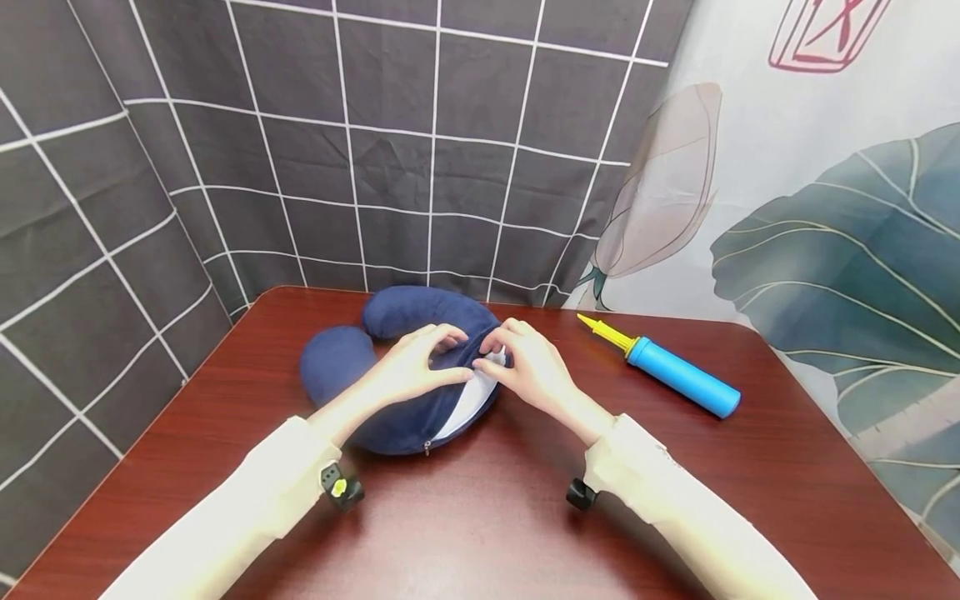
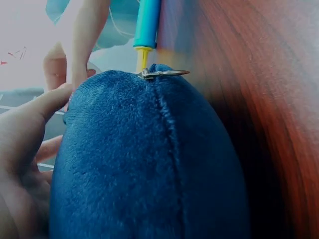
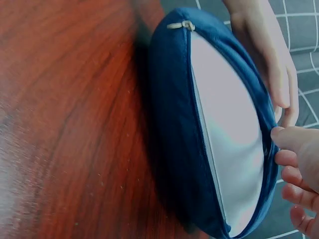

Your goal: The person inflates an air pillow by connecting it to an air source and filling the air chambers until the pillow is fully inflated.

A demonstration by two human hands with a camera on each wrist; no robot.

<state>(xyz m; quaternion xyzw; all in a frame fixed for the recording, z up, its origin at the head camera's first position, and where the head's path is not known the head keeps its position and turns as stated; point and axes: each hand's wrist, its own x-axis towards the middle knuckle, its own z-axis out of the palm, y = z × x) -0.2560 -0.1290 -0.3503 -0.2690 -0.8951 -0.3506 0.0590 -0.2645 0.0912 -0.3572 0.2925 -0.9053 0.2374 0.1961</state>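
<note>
A dark blue plush neck pillow [image 1: 408, 429] lies on the table, its curved outer side unzipped. White inner material [image 3: 227, 104] shows through the gap, and the zipper pull [image 3: 175, 25] sits at one end. My right hand [image 1: 528, 358] pinches the cover's edge [image 3: 269, 164] between thumb and fingers. Beside it, my left hand [image 1: 412, 362] rests on the cover, its thumb reaching towards the opening and its fingers spread apart from the thumb. In the left wrist view, the left thumb [image 2: 52, 99] lies at the pillow's upper side, close to the right hand [image 2: 79, 45].
A blue hand pump [image 1: 686, 377] with a yellow nozzle [image 1: 603, 331] lies right of the pillow on the reddish-brown table [image 1: 480, 533]. Behind stand a dark gridded curtain [image 1: 390, 167] and a white leaf-patterned one [image 1: 750, 167]. Small dark cameras [image 1: 581, 493] are strapped to both wrists.
</note>
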